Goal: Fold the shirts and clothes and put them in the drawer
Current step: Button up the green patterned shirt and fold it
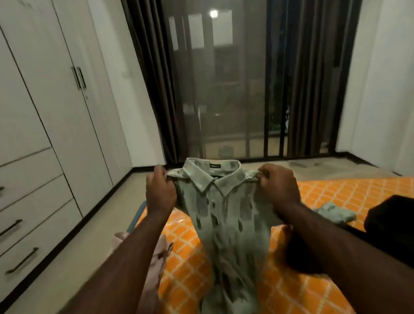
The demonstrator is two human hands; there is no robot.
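A pale green patterned collared shirt (226, 218) hangs upright in front of me over the bed. My left hand (160, 193) grips its left shoulder and my right hand (278, 184) grips its right shoulder, holding it up by both shoulders. The shirt's lower part drapes down onto the orange patterned bedsheet (323, 194) and looks blurred. A pink garment (156, 260) lies at the bed's left edge. The wardrobe's drawers (19, 214) at the left are closed.
A second green piece of cloth (336, 213) lies on the bed to the right, beside a black bag or garment (399, 233). White wardrobe doors (54, 92) stand at the left. Dark curtains and a glass door (221, 84) are ahead.
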